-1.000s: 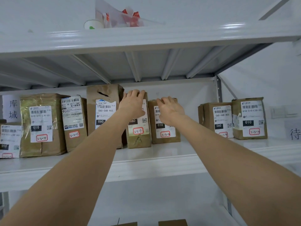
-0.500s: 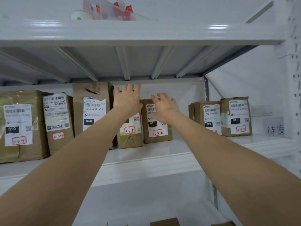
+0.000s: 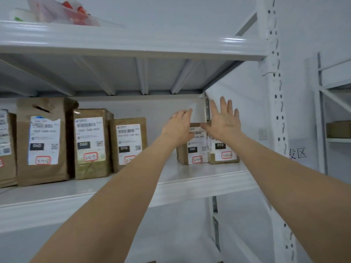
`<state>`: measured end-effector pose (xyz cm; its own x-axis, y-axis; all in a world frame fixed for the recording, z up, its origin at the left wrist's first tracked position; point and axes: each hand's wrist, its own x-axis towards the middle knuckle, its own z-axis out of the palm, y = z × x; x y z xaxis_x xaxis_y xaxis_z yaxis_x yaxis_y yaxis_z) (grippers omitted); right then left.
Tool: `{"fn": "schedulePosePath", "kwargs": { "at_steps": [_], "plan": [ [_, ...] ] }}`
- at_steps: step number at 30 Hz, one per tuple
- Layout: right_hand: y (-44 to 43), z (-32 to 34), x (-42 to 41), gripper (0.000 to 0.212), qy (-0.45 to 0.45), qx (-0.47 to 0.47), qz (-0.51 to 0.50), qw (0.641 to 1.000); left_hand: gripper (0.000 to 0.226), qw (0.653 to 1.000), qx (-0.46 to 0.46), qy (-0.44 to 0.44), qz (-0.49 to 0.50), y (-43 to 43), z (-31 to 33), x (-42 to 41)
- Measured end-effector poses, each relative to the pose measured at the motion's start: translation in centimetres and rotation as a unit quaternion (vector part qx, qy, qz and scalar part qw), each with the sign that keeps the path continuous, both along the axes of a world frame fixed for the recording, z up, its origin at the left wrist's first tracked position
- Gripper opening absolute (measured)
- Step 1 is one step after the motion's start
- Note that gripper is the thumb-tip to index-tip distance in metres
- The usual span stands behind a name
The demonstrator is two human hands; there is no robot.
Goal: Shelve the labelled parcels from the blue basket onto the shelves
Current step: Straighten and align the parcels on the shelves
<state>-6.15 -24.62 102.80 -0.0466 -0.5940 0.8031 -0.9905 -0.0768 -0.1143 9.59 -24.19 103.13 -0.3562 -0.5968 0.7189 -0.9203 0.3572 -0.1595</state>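
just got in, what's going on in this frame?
A person is shelving parcels. Both arms reach up to the right end of the middle shelf. The left hand is at the top of the 060 parcel, and the right hand, fingers spread, is over the 010 parcel beside it. Neither hand plainly grips anything. More labelled parcels stand upright further left.

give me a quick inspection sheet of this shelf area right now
surface: white metal middle shelf, parcels standing along it
job's things: brown parcels upright; rightmost pair, 060 parcel and 010 parcel, side by side; blue basket not in view
clutter: clear bag with red items on top shelf
grippers: left hand and right hand open, at the pair's tops; contact unclear
cables: nothing seen
surroundings: neighbouring rack holding a brown box
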Motion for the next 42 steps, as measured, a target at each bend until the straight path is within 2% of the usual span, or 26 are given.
{"fn": "schedulePosePath", "kwargs": {
  "at_steps": [5,9,14,21,26,35,40,42],
  "plan": [
    [-1.8,-0.7,-3.0,0.102,0.027,0.048,-0.008,0.998,0.088,0.997,0.048,-0.014,0.064,-2.6,0.5,-2.9],
    [-2.5,-1.7,-3.9,0.092,0.007,0.102,0.056,0.993,0.063,0.991,0.101,-0.021,0.090,-3.5,-0.1,-3.2],
    [-2.9,-1.7,-3.6,0.084,-0.026,0.086,0.102,0.991,0.045,0.992,0.051,-0.011,0.113,-3.7,0.3,-3.0],
    [-3.5,-2.0,-3.2,0.081,-0.049,0.077,0.116,0.989,0.027,0.992,0.069,0.081,0.074,-4.1,0.5,-1.9],
    [-4.3,-2.3,-1.7,0.081,-0.045,0.055,0.123,0.990,0.025,0.992,0.083,0.082,0.056,-3.6,1.3,0.3],
    [-6.0,-2.8,3.7,0.073,-0.018,0.028,0.179,0.983,0.025,0.990,0.081,0.021,0.116,-3.0,1.9,5.2],
    [-6.0,-2.4,3.9,0.074,-0.029,0.018,0.159,0.987,0.041,0.987,0.062,-0.043,0.142,-2.8,1.3,4.8],
    [-5.9,-2.3,3.9,0.077,-0.043,0.041,0.151,0.987,0.044,0.987,0.066,-0.049,0.139,-3.2,0.7,4.4]
  ]
}}
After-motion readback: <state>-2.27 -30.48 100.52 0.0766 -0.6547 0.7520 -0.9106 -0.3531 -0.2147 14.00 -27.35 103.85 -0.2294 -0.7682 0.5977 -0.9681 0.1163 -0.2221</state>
